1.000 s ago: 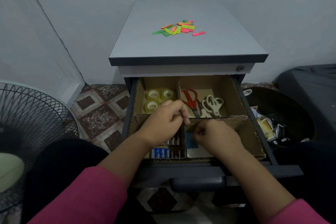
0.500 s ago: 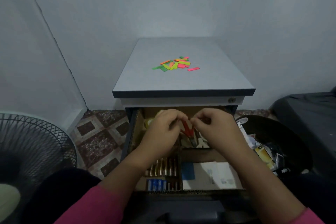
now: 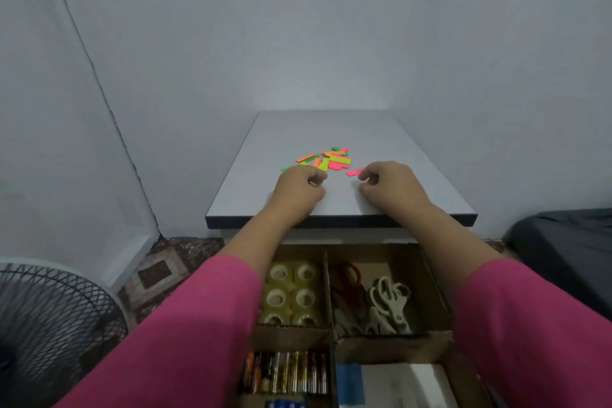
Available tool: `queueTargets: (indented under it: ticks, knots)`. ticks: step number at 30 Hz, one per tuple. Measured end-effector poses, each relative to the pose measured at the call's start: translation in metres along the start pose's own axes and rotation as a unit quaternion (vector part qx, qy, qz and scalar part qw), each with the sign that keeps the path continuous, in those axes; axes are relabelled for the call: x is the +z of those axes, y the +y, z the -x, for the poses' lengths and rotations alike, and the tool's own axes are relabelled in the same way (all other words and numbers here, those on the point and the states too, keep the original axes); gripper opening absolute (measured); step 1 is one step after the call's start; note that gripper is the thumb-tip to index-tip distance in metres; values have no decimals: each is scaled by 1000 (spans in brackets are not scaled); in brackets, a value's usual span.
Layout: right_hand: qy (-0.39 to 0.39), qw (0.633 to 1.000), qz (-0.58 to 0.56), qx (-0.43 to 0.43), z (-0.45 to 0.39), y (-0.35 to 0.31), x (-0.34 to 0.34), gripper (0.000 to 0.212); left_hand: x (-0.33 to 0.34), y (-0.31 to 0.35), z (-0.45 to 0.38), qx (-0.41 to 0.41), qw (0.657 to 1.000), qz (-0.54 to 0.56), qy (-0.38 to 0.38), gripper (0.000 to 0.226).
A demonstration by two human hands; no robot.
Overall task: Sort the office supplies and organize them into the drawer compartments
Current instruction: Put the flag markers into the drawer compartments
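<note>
A pile of neon sticky flags [image 3: 326,160] lies on the grey cabinet top [image 3: 381,139], and one pink flag [image 3: 354,171] sits apart at its right. My left hand [image 3: 299,190] rests at the pile's near left edge with fingers curled in against the thumb; nothing shows in it. My right hand [image 3: 392,189] is just right of the pink flag, thumb and forefinger slightly apart. Below, the open drawer's cardboard divider [image 3: 328,291] separates tape rolls [image 3: 291,295], white scissors [image 3: 389,305] with red scissors [image 3: 346,275], batteries [image 3: 288,374] and paper pads [image 3: 397,384].
A floor fan's wire guard [image 3: 49,325] stands at the lower left. A dark covered object [image 3: 563,258] sits to the right of the cabinet. Walls close in behind and on the left, and patterned floor tiles [image 3: 159,272] show beside the cabinet.
Both hands rose out of the drawer and reached forward onto the cabinet top, next to the sticky flags. My view tilted up.
</note>
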State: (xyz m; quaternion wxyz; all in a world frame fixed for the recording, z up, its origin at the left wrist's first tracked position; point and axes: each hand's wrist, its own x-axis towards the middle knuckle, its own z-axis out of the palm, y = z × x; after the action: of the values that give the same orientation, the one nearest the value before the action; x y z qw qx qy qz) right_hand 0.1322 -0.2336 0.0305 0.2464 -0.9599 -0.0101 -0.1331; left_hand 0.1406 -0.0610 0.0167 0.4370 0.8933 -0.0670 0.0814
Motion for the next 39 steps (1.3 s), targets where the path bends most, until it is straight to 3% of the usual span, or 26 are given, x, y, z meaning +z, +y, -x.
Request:
queueTargets:
  ticks: [5, 11, 16, 18, 20, 28, 32, 39]
  knots:
    - [10, 1000, -17, 0, -23, 9, 6, 32, 9, -2, -27, 23, 997, -67, 24, 26]
    - [22, 996, 49, -70, -23, 10, 16, 28, 7, -5, -54, 38, 978, -190, 74, 35]
    - [22, 996, -17, -86, -29, 13, 19, 21, 8, -7, -68, 37, 980, -189, 54, 36]
    - [18, 997, -50, -63, -36, 16, 20, 28, 8, -8, -70, 36, 981, -181, 51, 31]
    - [2, 998, -28, -52, -41, 18, 21, 27, 8, -8, -70, 32, 981, -187, 50, 26]
    - [-23, 996, -68, -61, -47, 3, 28, 14, 10, -11, -72, 25, 972, -201, 116, 27]
    - [23, 991, -135, -5, -57, 4, 29, 10, 10, -12, -75, 3, 965, -222, 138, 23]
    - [25, 997, -63, 24, -69, 1, 36, 13, 11, -14, -75, 38, 971, -214, 103, 21]
